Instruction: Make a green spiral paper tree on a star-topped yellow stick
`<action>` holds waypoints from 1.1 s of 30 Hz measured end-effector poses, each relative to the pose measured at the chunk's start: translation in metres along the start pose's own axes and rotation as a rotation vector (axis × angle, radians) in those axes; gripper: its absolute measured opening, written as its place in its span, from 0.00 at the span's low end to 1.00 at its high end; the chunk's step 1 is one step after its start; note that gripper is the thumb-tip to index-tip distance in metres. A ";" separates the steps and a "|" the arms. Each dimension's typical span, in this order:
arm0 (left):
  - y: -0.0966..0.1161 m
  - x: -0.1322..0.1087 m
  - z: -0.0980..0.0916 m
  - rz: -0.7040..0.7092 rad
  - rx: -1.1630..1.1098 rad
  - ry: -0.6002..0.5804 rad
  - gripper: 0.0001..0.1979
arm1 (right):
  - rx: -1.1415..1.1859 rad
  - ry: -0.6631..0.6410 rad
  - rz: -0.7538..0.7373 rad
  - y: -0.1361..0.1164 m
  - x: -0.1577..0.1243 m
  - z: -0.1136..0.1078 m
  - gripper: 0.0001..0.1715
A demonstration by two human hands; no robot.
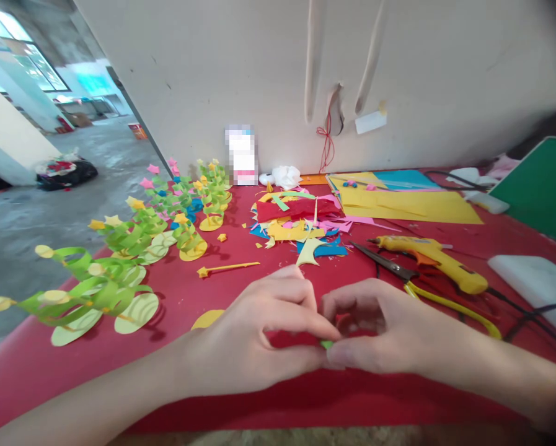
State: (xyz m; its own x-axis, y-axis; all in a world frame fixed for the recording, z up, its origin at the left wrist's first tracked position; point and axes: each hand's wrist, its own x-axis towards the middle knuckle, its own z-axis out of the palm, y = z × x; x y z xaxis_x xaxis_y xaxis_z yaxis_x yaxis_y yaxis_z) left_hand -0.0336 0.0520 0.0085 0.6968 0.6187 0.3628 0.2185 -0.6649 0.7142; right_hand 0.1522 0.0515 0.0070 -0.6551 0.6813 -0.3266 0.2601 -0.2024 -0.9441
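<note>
The left hand [273, 319] and right hand [382, 322] are pinching one small green piece [326, 344] between their fingers above the red bench [282, 410]. One glue gun [438, 257] and one pair of scissors [401, 271] are lying beyond the right hand; one star-tipped yellow strip [229, 268] is lying beyond the left. Bare bench is showing between the hands and its near edge. The fingers are hiding most of the bright green piece.

Small green piece [326, 344], mostly hidden between fingertips [341, 353]
</note>
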 end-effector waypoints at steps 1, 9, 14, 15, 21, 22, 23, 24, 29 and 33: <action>0.000 0.001 -0.001 0.013 -0.024 -0.039 0.05 | 0.013 -0.024 0.020 0.001 0.000 -0.001 0.06; -0.001 0.000 0.001 -0.006 0.036 0.170 0.03 | 0.019 0.039 -0.031 -0.001 0.000 0.004 0.07; -0.002 -0.004 0.004 -0.023 0.099 0.225 0.07 | -0.048 0.138 -0.069 -0.004 0.000 0.011 0.06; -0.003 -0.004 0.005 -0.022 0.102 0.223 0.08 | -0.035 0.143 -0.069 -0.004 0.000 0.012 0.06; 0.000 -0.001 0.000 -0.025 0.055 0.086 0.04 | 0.000 0.135 -0.070 -0.006 0.000 0.008 0.04; 0.001 0.000 -0.001 -0.017 0.039 0.043 0.05 | -0.011 0.123 -0.067 -0.006 0.000 0.007 0.05; 0.001 0.001 -0.003 -0.006 0.023 0.004 0.07 | -0.024 0.107 -0.062 -0.007 -0.001 0.005 0.05; 0.002 0.001 -0.004 0.005 0.011 -0.025 0.08 | -0.038 0.092 -0.058 -0.007 -0.001 0.004 0.06; 0.000 0.000 -0.005 0.030 -0.012 0.091 0.07 | -0.090 0.087 -0.080 -0.002 -0.002 0.002 0.07; -0.003 0.000 -0.002 -0.007 0.004 0.178 0.05 | -0.094 0.095 -0.108 0.001 -0.001 0.004 0.11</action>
State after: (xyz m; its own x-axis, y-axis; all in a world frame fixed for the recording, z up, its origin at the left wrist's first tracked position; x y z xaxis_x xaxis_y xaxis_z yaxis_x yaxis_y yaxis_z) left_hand -0.0358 0.0551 0.0079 0.5636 0.6875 0.4579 0.2258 -0.6615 0.7152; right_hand 0.1500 0.0480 0.0061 -0.6137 0.7600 -0.2139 0.2601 -0.0612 -0.9636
